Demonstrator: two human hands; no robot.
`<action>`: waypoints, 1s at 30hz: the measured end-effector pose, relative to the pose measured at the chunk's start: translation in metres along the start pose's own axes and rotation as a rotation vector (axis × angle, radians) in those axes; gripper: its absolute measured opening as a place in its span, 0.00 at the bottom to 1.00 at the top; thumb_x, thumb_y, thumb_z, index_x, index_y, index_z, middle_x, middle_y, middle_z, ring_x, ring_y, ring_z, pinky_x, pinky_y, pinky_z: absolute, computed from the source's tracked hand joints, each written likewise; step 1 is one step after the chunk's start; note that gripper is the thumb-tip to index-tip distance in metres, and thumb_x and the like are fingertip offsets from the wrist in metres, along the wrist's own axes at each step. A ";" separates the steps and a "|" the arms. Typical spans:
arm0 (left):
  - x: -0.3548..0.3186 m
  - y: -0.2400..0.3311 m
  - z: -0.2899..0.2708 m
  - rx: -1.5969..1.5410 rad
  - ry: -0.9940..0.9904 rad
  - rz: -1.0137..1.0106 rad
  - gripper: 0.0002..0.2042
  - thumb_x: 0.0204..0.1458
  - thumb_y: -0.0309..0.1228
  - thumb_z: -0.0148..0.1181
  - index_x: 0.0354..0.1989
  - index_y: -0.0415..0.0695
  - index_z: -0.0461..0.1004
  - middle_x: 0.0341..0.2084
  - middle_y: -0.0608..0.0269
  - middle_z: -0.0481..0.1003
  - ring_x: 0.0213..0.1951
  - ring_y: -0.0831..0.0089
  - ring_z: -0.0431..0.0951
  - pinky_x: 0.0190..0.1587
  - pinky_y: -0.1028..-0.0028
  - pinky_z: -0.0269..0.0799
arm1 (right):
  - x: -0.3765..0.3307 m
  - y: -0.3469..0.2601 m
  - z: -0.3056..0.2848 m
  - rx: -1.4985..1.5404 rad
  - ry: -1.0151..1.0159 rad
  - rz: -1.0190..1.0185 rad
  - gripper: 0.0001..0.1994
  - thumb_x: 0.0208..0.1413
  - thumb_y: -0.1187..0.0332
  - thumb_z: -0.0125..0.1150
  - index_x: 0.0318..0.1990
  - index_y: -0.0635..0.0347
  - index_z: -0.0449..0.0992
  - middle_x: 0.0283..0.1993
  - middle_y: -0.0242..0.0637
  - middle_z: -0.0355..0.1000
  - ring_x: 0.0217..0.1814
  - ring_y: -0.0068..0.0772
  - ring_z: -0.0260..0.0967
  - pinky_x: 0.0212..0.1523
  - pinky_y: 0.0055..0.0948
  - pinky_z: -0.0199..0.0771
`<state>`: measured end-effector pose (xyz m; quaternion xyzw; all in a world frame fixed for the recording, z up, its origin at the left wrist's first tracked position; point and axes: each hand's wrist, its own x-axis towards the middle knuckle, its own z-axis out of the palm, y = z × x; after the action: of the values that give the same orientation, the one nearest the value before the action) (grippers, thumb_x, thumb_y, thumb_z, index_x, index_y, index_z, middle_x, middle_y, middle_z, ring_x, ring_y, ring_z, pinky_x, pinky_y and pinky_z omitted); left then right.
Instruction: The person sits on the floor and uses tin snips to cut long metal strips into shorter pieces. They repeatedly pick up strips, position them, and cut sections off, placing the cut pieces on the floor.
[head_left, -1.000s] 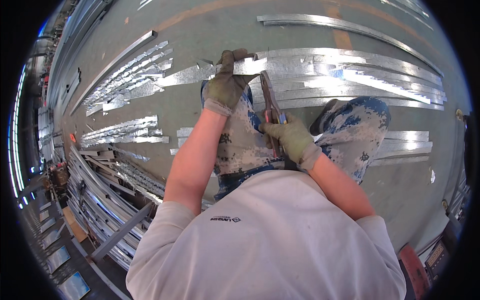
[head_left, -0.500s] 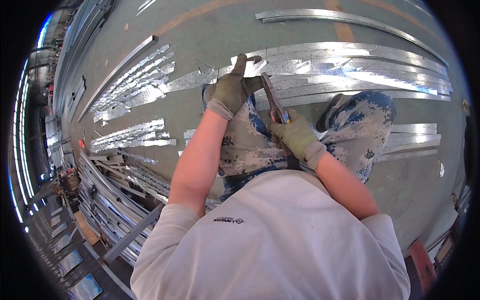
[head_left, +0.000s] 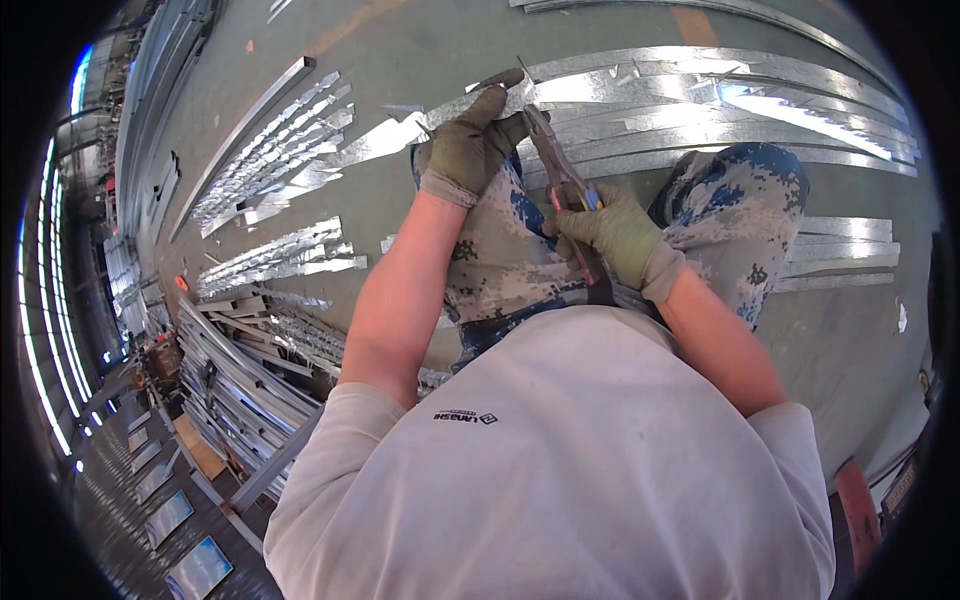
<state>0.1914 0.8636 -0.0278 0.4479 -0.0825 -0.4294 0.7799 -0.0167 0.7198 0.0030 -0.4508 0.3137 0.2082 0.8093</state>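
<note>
Head view: two hands, both in olive-grey fabric work gloves. Left hand (head_left: 470, 145) half open, fingers and thumb spread over one bright silver sheet-metal strip (head_left: 385, 141); can't tell if it grips it. Right hand (head_left: 625, 235) closed around one plier-like hand tool (head_left: 548, 150), dark steel head, red on one handle, blue and yellow on the other; tool slants up over the lap, its tip just beside the left thumb.

Outward: two legs in blue-and-grey pixel-camouflage trousers (head_left: 520, 265), one plain pale grey T-shirt (head_left: 550, 430). Beyond the knees, at least four long, flat, shiny strips (head_left: 670, 135) side by side, overlapping, exact count unclear. Three shorter flat strips (head_left: 840, 262) right of the right knee. Left, two groups of jagged-edged silver strips (head_left: 285, 255), pieces too tangled to count; one straight grey metal bar (head_left: 240, 145) alongside. Grey-green floor (head_left: 380, 50), smooth, orange painted lines. Lower left: heap of long metal profiles (head_left: 230, 390), many, uncounted; at least four rectangular panels (head_left: 200, 570), the nearest blue-and-white.
</note>
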 end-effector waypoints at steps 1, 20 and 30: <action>0.001 0.001 0.002 -0.001 -0.001 0.009 0.23 0.80 0.35 0.51 0.74 0.29 0.68 0.59 0.41 0.83 0.58 0.49 0.88 0.66 0.54 0.86 | 0.004 0.006 0.001 0.023 0.003 0.008 0.14 0.68 0.71 0.73 0.57 0.63 0.83 0.38 0.40 0.84 0.30 0.30 0.80 0.27 0.33 0.81; 0.013 -0.007 -0.014 -0.161 0.005 -0.026 0.22 0.80 0.35 0.51 0.73 0.33 0.70 0.60 0.40 0.82 0.58 0.48 0.87 0.65 0.53 0.86 | 0.001 0.018 -0.001 0.312 -0.192 -0.061 0.22 0.70 0.69 0.73 0.69 0.58 0.79 0.57 0.38 0.87 0.52 0.29 0.86 0.48 0.32 0.89; 0.015 -0.004 -0.008 -0.081 0.018 -0.038 0.22 0.80 0.34 0.50 0.74 0.31 0.69 0.61 0.42 0.82 0.61 0.46 0.86 0.71 0.52 0.83 | 0.018 0.029 -0.015 0.052 -0.008 -0.072 0.22 0.71 0.72 0.72 0.69 0.61 0.78 0.60 0.41 0.85 0.55 0.37 0.85 0.55 0.38 0.88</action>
<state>0.2022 0.8565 -0.0392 0.4214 -0.0494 -0.4430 0.7898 -0.0265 0.7225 -0.0328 -0.4400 0.2994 0.1723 0.8289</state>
